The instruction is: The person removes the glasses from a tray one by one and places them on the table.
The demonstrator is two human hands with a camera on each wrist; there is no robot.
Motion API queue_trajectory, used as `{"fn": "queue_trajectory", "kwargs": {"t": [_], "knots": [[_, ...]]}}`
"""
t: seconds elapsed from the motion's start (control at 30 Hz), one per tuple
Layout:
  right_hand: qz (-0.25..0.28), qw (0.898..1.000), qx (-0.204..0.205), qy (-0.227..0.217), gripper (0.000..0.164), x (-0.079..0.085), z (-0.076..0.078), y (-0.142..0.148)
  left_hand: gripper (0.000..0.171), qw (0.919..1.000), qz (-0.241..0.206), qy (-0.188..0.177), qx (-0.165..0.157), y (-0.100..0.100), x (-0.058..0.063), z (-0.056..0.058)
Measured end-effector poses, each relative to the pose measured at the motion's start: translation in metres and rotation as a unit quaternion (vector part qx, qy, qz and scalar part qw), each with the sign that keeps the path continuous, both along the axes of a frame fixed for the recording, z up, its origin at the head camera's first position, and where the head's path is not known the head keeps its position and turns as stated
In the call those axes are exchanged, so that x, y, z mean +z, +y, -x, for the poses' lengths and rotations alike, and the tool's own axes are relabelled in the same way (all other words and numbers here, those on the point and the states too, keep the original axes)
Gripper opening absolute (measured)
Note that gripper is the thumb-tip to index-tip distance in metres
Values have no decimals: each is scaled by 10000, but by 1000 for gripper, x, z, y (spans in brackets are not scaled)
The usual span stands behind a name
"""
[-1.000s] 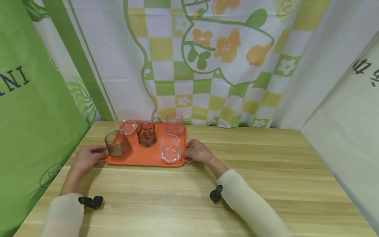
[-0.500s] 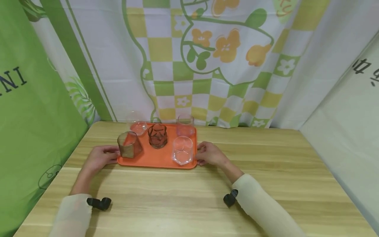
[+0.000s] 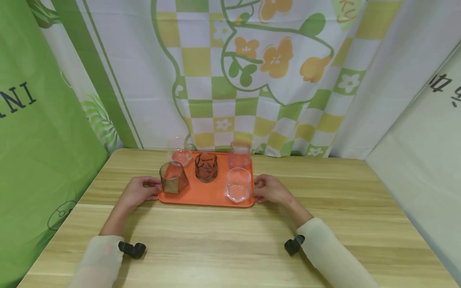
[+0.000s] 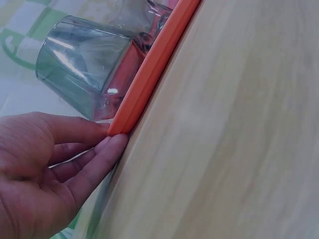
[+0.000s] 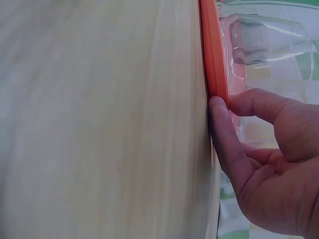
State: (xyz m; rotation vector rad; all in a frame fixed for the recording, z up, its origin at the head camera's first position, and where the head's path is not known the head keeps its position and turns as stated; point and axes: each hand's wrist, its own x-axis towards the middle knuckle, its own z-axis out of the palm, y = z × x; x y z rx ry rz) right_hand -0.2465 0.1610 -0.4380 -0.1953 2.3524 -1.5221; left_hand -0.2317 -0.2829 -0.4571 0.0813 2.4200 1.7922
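An orange tray lies at the far side of the table, with several drinking glasses on it. My left hand pinches its left end between thumb and fingers, and my right hand pinches the right end. A brownish glass stands at the front left, close by the left fingers. In the tray's middle is a dark faceted glass. A clear hexagonal-based glass stands front right, near the right hand. Behind are a clear glass and a pinkish glass.
The wooden table stretches in front of the tray and to its right. A patterned curtain hangs right behind the table's far edge. Green cloth bounds the left side and a pale one the right.
The tray has slid to the right along the table with all its glasses. Both hands have moved along with it, keeping their grip on its ends.
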Motion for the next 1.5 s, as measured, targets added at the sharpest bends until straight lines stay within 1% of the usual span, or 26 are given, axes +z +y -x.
{"fn": "queue_trajectory", "kwargs": {"t": [0.27, 0.47, 0.67, 0.83, 1.07, 1.23, 1.33, 1.4, 1.5], "knots": [[-9, 10000, 50, -39, 37, 1, -1, 17, 39, 9994, -232, -213, -108, 16, -3, 5], [162, 9996, 81, -217, 40, 2, -1, 27, 47, 9990, -214, -340, -188, 23, -4, 9], [165, 9995, 75, -276, 41, 5, -1, 35, 46, 9981, -321, -463, -266, 29, -4, 12], [97, 9995, 62, -293, 44, 7, -3, 38, 46, 9981, -324, -423, -314, 31, -5, 14], [109, 9992, 64, -370, 43, 4, -5, 40, 44, 9982, -386, -442, -127, 28, -11, 14], [60, 9995, 91, -311, 43, 3, -5, 40, 44, 9983, -429, -372, -155, 26, -13, 12], [1, 9998, 8, -212, 44, 4, -7, 40, 44, 9980, -466, -398, -137, 27, -13, 11], [-61, 10000, -55, -34, 44, 5, -9, 41, 44, 9980, -479, -401, -120, 27, -13, 11], [-133, 9991, -92, 390, 48, 7, -13, 43, 44, 9980, -478, -406, -124, 29, -14, 11]]}}
